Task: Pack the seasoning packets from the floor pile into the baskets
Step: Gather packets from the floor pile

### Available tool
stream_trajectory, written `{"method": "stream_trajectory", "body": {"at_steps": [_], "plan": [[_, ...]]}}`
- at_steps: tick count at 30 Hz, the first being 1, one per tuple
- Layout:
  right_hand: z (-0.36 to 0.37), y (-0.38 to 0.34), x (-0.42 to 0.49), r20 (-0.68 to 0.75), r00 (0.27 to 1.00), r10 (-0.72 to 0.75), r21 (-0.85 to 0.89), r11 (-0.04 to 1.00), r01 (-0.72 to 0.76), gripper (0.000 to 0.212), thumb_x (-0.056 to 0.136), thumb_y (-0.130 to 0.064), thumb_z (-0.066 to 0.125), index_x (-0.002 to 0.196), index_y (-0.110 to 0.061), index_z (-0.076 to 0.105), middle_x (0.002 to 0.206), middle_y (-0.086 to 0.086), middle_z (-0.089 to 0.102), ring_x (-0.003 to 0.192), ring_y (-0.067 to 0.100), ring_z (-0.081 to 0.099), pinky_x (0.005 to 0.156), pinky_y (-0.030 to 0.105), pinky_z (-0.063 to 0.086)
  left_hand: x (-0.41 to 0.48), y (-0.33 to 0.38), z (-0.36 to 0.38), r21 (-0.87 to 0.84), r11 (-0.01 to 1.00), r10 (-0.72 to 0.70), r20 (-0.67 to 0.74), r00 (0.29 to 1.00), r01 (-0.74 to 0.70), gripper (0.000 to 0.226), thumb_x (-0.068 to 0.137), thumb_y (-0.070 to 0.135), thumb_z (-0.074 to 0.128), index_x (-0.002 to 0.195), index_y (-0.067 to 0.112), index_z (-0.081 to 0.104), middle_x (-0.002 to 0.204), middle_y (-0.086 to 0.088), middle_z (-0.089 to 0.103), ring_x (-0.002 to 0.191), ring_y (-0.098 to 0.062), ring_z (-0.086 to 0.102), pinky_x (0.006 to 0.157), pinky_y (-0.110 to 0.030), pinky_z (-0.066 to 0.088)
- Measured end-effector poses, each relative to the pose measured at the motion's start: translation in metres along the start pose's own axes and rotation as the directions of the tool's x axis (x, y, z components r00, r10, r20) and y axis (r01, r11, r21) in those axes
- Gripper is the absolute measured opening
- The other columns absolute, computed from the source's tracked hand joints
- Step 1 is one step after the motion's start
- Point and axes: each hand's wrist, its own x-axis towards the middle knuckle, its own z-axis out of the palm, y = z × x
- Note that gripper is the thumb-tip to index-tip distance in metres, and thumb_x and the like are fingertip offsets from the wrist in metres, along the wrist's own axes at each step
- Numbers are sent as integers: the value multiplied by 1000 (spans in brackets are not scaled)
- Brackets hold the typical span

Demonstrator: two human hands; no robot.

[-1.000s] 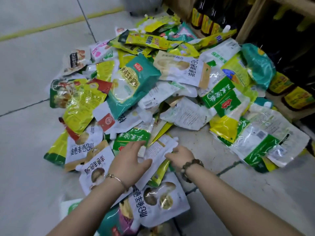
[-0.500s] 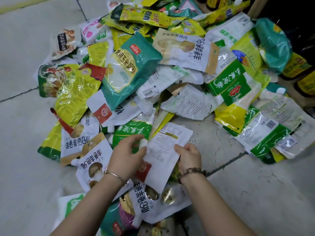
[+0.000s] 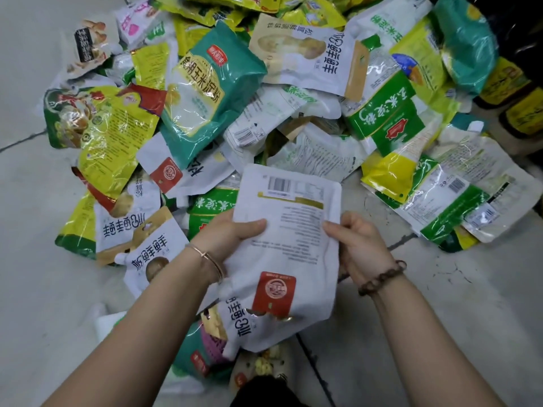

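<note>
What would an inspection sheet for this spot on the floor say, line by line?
Surface: grey tiled floor with dark joint lines.
Job's things: seasoning packet pile spread on the floor; one white packet, barcode side up, held over the pile's near edge; no basket in view.
Clutter: nothing seen.
Grippers: left hand grips the white packet's left edge; right hand holds its right edge.
Cables: nothing seen.
Surroundings: dark bottles with yellow labels at the far right.
</note>
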Motion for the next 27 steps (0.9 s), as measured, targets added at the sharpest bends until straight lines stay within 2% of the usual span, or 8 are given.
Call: {"method": "stream_trajectory", "body": {"at_steps": [3, 6, 8, 11, 16, 20, 24, 27], "plan": [[-10, 26, 9, -114, 991, 69, -343, 933, -104, 21, 88, -18, 62, 72, -12, 50, 76, 14, 66, 57, 21, 62, 54, 31, 52, -4, -6, -22, 95, 994, 68, -129, 989, -56, 18, 82, -4, 60, 92, 9, 66, 82, -9, 74, 68, -23, 71, 58, -32, 58], [-36, 57, 6, -316, 943, 109, -645, 703, -298, 32, 79, -40, 68, 72, -10, 59, 82, 15, 69, 73, 30, 64, 72, 41, 53, -13, -16, -45, 102, 992, 94, -193, 977, -75, 19, 80, -3, 62, 92, 10, 67, 83, -11, 74, 71, -28, 71, 54, -33, 57], [-46, 74, -5, -354, 897, 265, -617, 655, -437, 47, 72, -58, 65, 74, -11, 64, 74, 10, 68, 66, 28, 65, 63, 35, 54, -17, -21, -56, 77, 994, 95, -232, 968, -79, 18, 78, -2, 63, 91, 9, 67, 81, -10, 74, 68, -27, 71, 51, -31, 55], [-38, 94, -20, -174, 850, 498, -546, 669, -504, 50, 73, -65, 61, 82, -17, 65, 69, 2, 67, 46, 15, 60, 46, 21, 46, -18, -28, -62, 63, 996, 81, -282, 956, -66, 15, 77, -1, 63, 88, 10, 67, 76, -8, 74, 63, -24, 70, 46, -28, 53], [-10, 104, -8, -97, 948, 305, -448, 837, -315, 29, 65, -36, 82, 85, -16, 72, 87, 1, 72, 81, 16, 68, 78, 32, 55, -16, -34, -62, 86, 996, 55, -297, 953, -30, 16, 79, -1, 63, 92, 8, 67, 78, -8, 74, 64, -25, 71, 49, -29, 54], [-3, 94, 10, -173, 960, 220, -234, 938, -256, 24, 74, -42, 74, 87, -22, 70, 89, -5, 72, 85, 13, 67, 74, 27, 51, -14, -34, -61, 109, 994, 53, -292, 955, -22, 15, 80, 1, 64, 91, 10, 67, 78, -7, 74, 65, -24, 71, 56, -30, 54], [-5, 64, 43, -294, 936, 191, -266, 925, -272, 36, 69, -48, 76, 83, -16, 66, 92, 6, 70, 86, 23, 66, 80, 38, 53, -14, -35, -60, 114, 993, 57, -290, 955, -24, 14, 80, 0, 64, 91, 9, 67, 77, -8, 74, 64, -24, 71, 61, -32, 53], [6, 43, 65, -310, 917, 252, -296, 891, -345, 75, 58, -58, 79, 113, -10, 59, 110, 7, 61, 93, 24, 61, 75, 34, 50, -12, -34, -58, 119, 993, 43, -288, 957, -9, 13, 81, 0, 63, 91, 7, 66, 77, -9, 74, 63, -24, 70, 60, -33, 53]]}}
